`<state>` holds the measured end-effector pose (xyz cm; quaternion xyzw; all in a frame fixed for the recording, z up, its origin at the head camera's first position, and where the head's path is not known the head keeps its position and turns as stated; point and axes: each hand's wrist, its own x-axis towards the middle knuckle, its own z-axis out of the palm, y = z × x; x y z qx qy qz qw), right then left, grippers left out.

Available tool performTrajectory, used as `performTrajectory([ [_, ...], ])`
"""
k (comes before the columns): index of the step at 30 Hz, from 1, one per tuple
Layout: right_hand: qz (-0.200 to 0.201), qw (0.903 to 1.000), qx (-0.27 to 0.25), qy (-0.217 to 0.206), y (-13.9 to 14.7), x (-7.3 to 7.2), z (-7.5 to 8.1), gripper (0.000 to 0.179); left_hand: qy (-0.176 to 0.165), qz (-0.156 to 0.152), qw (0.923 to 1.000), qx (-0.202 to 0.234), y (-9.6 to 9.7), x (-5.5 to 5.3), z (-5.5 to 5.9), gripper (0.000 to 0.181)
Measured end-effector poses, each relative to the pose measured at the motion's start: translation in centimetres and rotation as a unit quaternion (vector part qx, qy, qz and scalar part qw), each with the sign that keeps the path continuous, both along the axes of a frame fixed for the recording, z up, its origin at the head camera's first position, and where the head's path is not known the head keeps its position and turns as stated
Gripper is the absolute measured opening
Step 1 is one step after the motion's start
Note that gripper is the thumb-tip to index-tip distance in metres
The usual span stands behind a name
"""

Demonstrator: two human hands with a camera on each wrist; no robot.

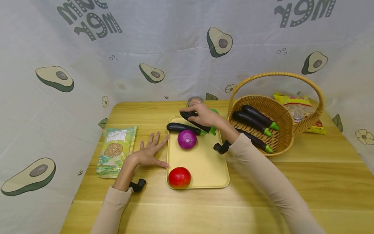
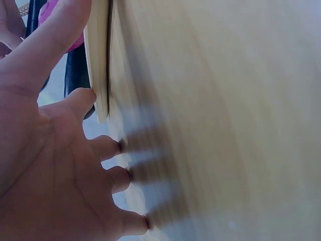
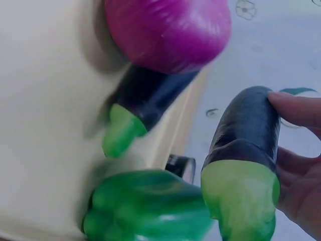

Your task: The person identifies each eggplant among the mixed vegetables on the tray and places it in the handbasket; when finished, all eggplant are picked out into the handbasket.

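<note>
My right hand [image 1: 205, 115] grips a dark eggplant [image 3: 246, 125] over the far end of the cream tray [image 1: 207, 169]; its green cap faces the right wrist camera. A second eggplant [image 1: 182, 127] lies across the tray's far left, with a purple onion [image 1: 187, 139] just in front of it. Partly hidden by the right hand in the head view, a green bell pepper [image 3: 150, 206] shows clearly in the right wrist view. A red round fruit [image 1: 179, 178] sits in the near left corner. My left hand [image 1: 149, 155] has spread fingers, index and thumb at the tray's left edge.
A wicker basket [image 1: 281, 146] with a tall handle stands right of the tray, holding eggplants [image 1: 252, 122]. Behind it leans a yellow food bag [image 1: 298, 107]. A printed pouch [image 1: 117, 151] lies at left. A small round container [image 1: 195, 101] stands beyond the tray.
</note>
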<state>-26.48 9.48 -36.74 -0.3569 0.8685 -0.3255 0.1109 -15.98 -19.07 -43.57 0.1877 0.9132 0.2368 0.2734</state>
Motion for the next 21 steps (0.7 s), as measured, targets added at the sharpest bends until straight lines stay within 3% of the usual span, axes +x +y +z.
performTrajectory([
  [11,0.012,0.9997,-0.017,-0.008,3.7,0.6,2.6,0.048,-0.003,-0.002,1.0000,0.001,0.0,-0.1,-0.1,0.117],
  [21,0.025,0.9992,0.025,-0.017,8.2,1.6,4.8,0.045,-0.002,-0.003,1.0000,-0.001,-0.1,0.0,0.0,0.116],
])
